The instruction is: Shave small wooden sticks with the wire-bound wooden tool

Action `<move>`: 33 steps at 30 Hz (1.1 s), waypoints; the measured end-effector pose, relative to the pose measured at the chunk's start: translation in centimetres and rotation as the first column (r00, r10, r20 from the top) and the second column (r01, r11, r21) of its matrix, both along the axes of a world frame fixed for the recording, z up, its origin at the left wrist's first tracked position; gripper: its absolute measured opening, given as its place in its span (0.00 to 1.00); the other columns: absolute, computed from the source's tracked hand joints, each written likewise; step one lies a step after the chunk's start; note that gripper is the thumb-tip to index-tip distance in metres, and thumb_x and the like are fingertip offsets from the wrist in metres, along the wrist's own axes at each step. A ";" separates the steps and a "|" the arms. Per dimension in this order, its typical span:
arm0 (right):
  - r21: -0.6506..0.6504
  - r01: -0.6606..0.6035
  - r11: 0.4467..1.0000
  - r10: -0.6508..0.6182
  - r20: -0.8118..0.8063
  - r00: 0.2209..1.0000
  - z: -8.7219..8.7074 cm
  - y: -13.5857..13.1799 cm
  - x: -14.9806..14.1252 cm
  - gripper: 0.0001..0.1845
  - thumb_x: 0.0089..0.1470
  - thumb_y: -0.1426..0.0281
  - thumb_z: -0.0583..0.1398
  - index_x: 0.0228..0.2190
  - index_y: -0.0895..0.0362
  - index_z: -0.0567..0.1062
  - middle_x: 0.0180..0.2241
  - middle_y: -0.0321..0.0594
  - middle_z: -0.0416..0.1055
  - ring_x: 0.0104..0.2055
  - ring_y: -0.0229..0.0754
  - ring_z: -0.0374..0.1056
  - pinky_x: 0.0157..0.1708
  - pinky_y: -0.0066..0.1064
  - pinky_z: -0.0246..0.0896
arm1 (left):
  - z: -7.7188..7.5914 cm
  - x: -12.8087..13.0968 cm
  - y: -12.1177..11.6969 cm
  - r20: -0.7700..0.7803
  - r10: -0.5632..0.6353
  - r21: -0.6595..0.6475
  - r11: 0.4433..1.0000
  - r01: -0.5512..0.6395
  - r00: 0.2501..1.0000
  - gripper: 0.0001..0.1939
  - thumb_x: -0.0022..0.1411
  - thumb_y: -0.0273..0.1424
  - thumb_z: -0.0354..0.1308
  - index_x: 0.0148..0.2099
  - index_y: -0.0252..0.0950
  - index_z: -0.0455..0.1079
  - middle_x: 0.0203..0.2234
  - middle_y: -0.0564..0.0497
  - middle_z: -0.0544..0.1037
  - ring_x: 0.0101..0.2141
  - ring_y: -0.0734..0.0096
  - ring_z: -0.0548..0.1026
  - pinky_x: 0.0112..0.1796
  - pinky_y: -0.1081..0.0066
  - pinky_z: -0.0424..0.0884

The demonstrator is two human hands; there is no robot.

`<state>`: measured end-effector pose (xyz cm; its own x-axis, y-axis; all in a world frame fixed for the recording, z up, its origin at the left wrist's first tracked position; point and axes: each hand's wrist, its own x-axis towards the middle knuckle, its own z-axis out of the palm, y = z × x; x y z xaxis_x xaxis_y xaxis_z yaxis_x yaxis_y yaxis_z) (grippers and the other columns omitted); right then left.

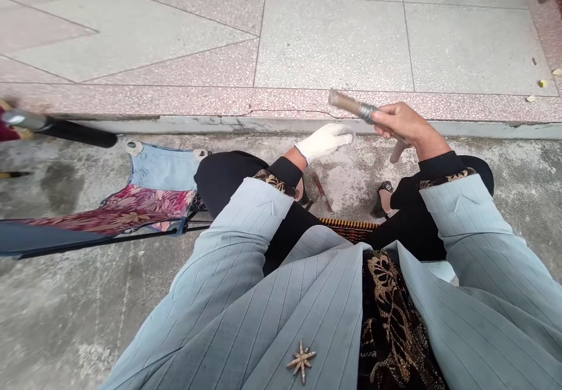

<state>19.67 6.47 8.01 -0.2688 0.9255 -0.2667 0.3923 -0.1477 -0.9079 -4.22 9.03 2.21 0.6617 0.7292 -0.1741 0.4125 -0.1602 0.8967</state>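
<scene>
My left hand wears a white knitted glove, its fingers curled closed just in front of the step. Whether anything small is in those fingers is hard to see. My bare right hand grips a brownish stick-like wooden tool with grey wire coiled around it. The tool's free end points up and left, above the gloved hand and apart from it. Another part of it sticks out below my right palm. On the concrete between my feet lies a thin reddish-brown tool.
A low step with terrazzo tiles runs across in front. To my left stands a folding fabric chair. A blurred black handle juts in from the left edge. A woven wicker edge shows between my legs.
</scene>
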 end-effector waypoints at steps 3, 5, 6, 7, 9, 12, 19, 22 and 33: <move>0.088 0.217 0.972 -0.218 0.008 0.976 0.3 0.7 0.9 0.28 0.63 0.44 0.65 0.29 0.55 0.70 0.23 0.36 0.64 0.21 0.33 0.58 0.21 0.27 0.53 | 0.4 0.5 -1.0 0.053 -0.121 -0.035 0.992 0.123 0.991 0.10 0.68 0.33 0.56 0.39 0.33 0.76 0.27 0.53 0.75 0.26 0.76 0.68 0.32 0.73 0.65; 0.165 0.284 0.945 -0.303 0.103 0.947 0.2 1.1 1.2 0.27 0.66 0.45 0.62 0.31 0.55 0.71 0.24 0.37 0.64 0.23 0.36 0.60 0.23 0.28 0.56 | 0.9 0.4 -1.3 0.028 -0.186 0.032 0.982 0.185 0.982 0.10 0.68 0.33 0.57 0.39 0.33 0.77 0.29 0.52 0.78 0.28 0.76 0.70 0.35 0.73 0.67; 0.207 0.289 0.935 -0.328 0.185 0.927 0.1 1.2 1.3 0.26 0.66 0.46 0.62 0.31 0.56 0.73 0.24 0.38 0.65 0.24 0.37 0.61 0.24 0.29 0.57 | 1.3 0.3 -1.3 0.008 -0.198 0.084 0.977 0.197 0.980 0.11 0.68 0.33 0.56 0.40 0.33 0.78 0.30 0.52 0.79 0.30 0.75 0.72 0.38 0.72 0.68; 0.247 0.276 0.929 -0.341 0.282 0.897 0.0 1.3 1.4 0.25 0.65 0.47 0.63 0.32 0.57 0.74 0.24 0.40 0.65 0.26 0.40 0.63 0.25 0.31 0.59 | 1.6 0.0 -1.2 -0.015 -0.200 0.142 0.969 0.201 0.980 0.11 0.68 0.33 0.56 0.41 0.33 0.78 0.32 0.51 0.81 0.32 0.73 0.74 0.40 0.72 0.69; 0.295 0.204 0.934 -0.331 0.491 0.806 -0.2 1.5 1.3 0.24 0.62 0.48 0.65 0.33 0.58 0.77 0.26 0.43 0.68 0.31 0.45 0.67 0.29 0.35 0.62 | 2.2 -0.7 -1.0 -0.075 -0.186 0.253 0.947 0.199 0.980 0.13 0.68 0.33 0.55 0.44 0.32 0.80 0.35 0.50 0.82 0.36 0.71 0.76 0.43 0.71 0.71; 0.230 0.048 0.972 -0.205 0.735 0.646 -0.6 1.7 0.6 0.24 0.60 0.49 0.66 0.36 0.59 0.82 0.28 0.46 0.72 0.35 0.49 0.70 0.35 0.39 0.63 | 2.7 -1.7 -0.4 -0.181 -0.182 0.363 0.901 0.238 0.966 0.15 0.68 0.32 0.54 0.46 0.33 0.81 0.35 0.51 0.83 0.36 0.69 0.77 0.44 0.70 0.71; -0.116 -0.363 0.924 0.292 0.828 0.479 -2.0 1.2 -1.5 0.25 0.56 0.46 0.68 0.39 0.55 0.86 0.25 0.43 0.71 0.31 0.48 0.67 0.33 0.39 0.56 | 2.7 -2.4 0.8 -0.354 -0.115 0.507 0.810 0.294 0.928 0.15 0.68 0.31 0.53 0.44 0.36 0.82 0.35 0.50 0.83 0.39 0.65 0.80 0.43 0.69 0.71; -0.181 -0.466 0.866 0.425 0.759 0.493 -2.3 0.4 -2.5 0.24 0.55 0.46 0.68 0.37 0.55 0.85 0.21 0.39 0.68 0.27 0.44 0.62 0.31 0.38 0.52 | 2.6 -2.2 0.9 -0.357 -0.118 0.525 0.795 0.303 0.927 0.15 0.68 0.32 0.54 0.45 0.37 0.82 0.37 0.50 0.84 0.42 0.65 0.80 0.45 0.69 0.71; 0.187 -0.063 0.980 0.031 0.169 0.985 0.8 -0.8 -1.3 0.24 0.59 0.46 0.65 0.38 0.54 0.79 0.26 0.36 0.69 0.27 0.39 0.61 0.26 0.32 0.56 | 0.7 -1.6 2.1 -0.062 -0.034 0.251 0.967 0.049 0.998 0.13 0.68 0.31 0.53 0.40 0.33 0.78 0.27 0.51 0.77 0.28 0.71 0.71 0.37 0.69 0.70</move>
